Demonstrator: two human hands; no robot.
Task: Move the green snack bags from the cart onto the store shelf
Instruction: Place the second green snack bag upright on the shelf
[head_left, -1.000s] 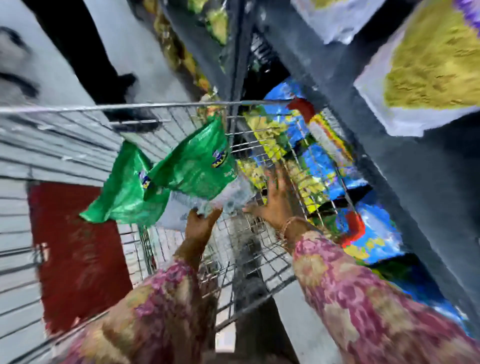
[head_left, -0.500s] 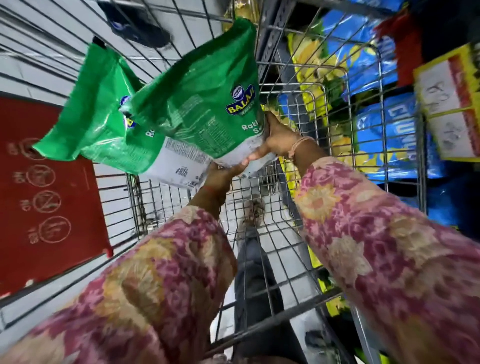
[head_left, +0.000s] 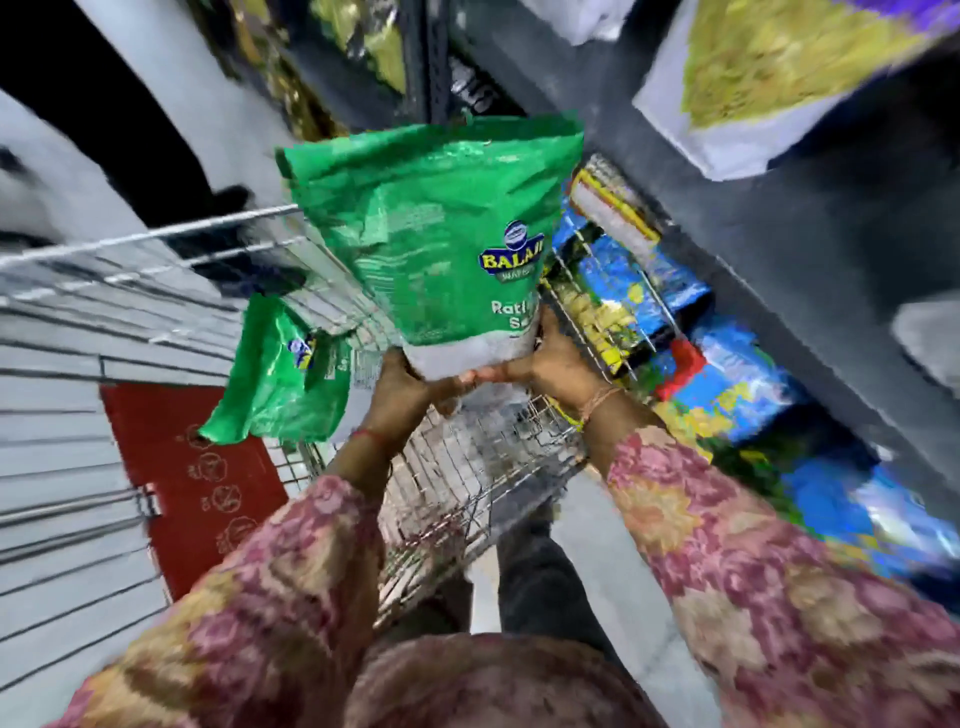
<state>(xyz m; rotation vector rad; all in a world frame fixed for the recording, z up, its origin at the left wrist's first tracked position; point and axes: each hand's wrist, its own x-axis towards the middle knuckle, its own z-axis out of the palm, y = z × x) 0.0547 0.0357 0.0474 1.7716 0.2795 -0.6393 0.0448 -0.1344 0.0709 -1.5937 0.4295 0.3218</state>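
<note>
A large green snack bag (head_left: 431, 234) stands upright in the air above the wire cart (head_left: 483, 467). My left hand (head_left: 405, 387) and my right hand (head_left: 563, 364) both grip its pale bottom edge from below. A second, smaller-looking green snack bag (head_left: 280, 374) hangs tilted just left of my left hand, over the cart. I cannot tell whether my left hand also holds it. The dark grey store shelf (head_left: 779, 234) runs along the right, close to the raised bag.
Blue and yellow snack bags (head_left: 649, 291) fill the lower shelf beside the cart. Bags of yellow snacks (head_left: 779, 67) sit on the shelf above. A red panel (head_left: 208, 483) hangs on the cart's left side. A person's dark leg (head_left: 104, 104) stands beyond the cart.
Both hands have raised the large green bag and turned it upright toward the shelf. The second green bag now hangs lower, apart from the first. My view has tilted up.
</note>
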